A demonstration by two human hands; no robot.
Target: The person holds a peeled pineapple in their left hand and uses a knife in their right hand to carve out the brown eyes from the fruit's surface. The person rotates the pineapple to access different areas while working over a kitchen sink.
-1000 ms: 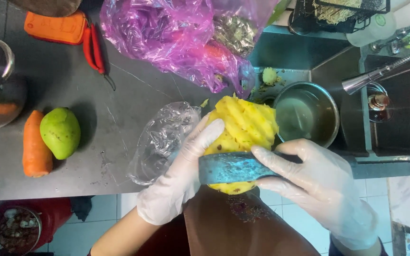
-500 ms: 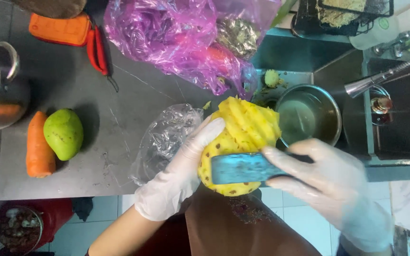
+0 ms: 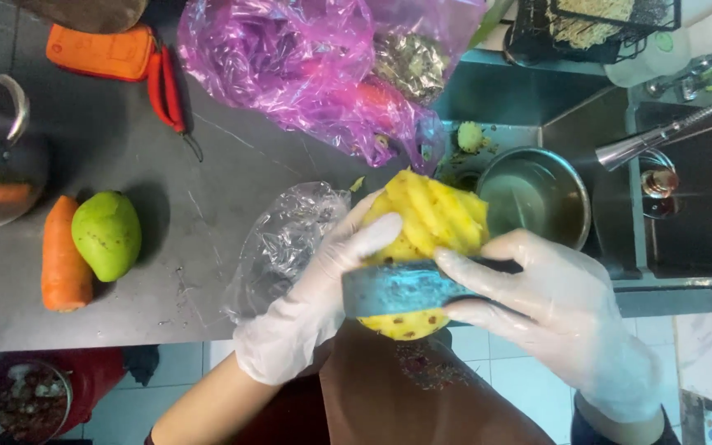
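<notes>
Fingers (image 3: 372, 235) grip pineapple (image 3: 430, 218) above grey counter (image 3: 208, 189).

A grey counter (image 3: 208, 165) holds 1 carrot (image 3: 63, 255) beside 1 green mango (image 3: 107, 234). 2 red chillies (image 3: 166, 91), a purple plastic bag (image 3: 306, 66) and a clear bag (image 3: 286, 243) lie nearby.

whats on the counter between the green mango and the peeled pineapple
In the head view, a crumpled clear plastic bag lies between the green mango and the peeled pineapple; the rest is bare grey counter.
</notes>
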